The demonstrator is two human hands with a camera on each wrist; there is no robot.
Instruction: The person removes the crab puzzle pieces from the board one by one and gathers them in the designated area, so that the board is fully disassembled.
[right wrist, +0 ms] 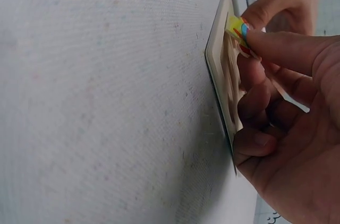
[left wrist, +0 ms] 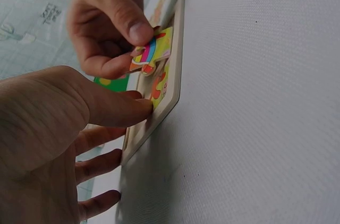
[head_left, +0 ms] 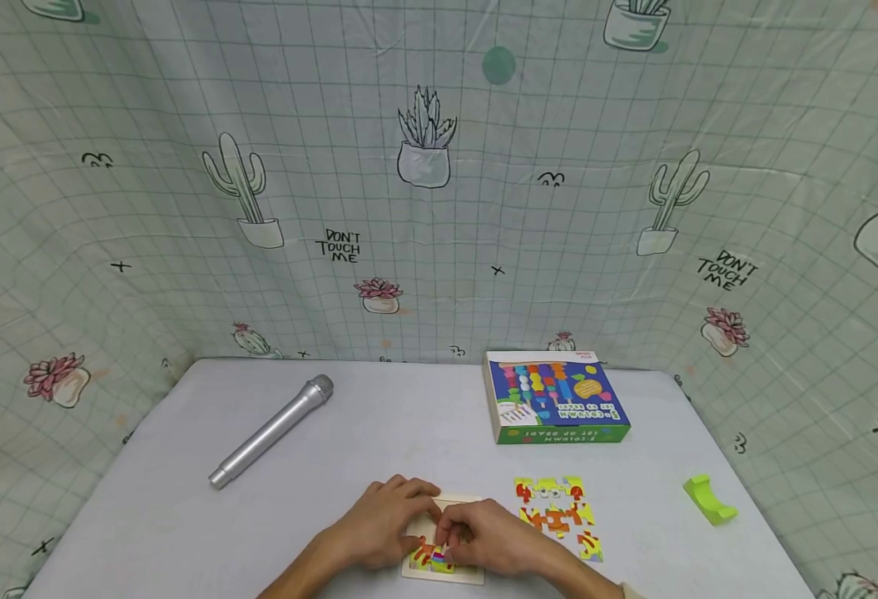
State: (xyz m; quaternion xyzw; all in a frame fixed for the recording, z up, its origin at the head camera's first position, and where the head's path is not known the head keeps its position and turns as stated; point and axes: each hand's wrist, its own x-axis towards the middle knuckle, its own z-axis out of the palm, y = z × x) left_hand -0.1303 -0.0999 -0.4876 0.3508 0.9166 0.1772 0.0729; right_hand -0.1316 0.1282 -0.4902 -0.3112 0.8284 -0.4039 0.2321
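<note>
A small wooden puzzle tray (head_left: 446, 577) lies on the table in front of me. My right hand (head_left: 494, 537) pinches a yellow puzzle piece with rainbow stripes (left wrist: 159, 49) between thumb and forefinger, tilted over the tray's near side. My left hand (head_left: 386, 524) rests at the tray's left side. Its thumb presses an orange-and-yellow puzzle piece (left wrist: 159, 88) inside the tray, while the other fingers spread loosely by the edge. In the right wrist view, bare wood of the tray (right wrist: 215, 49) shows beneath the right hand's curled fingers.
Several loose puzzle pieces (head_left: 556, 522) with a red and orange picture lie right of the tray. Behind them stands a blue and green bead-set box (head_left: 558, 399). A silver microphone (head_left: 274, 431) lies at left, a curved lime-green block (head_left: 708, 502) at far right.
</note>
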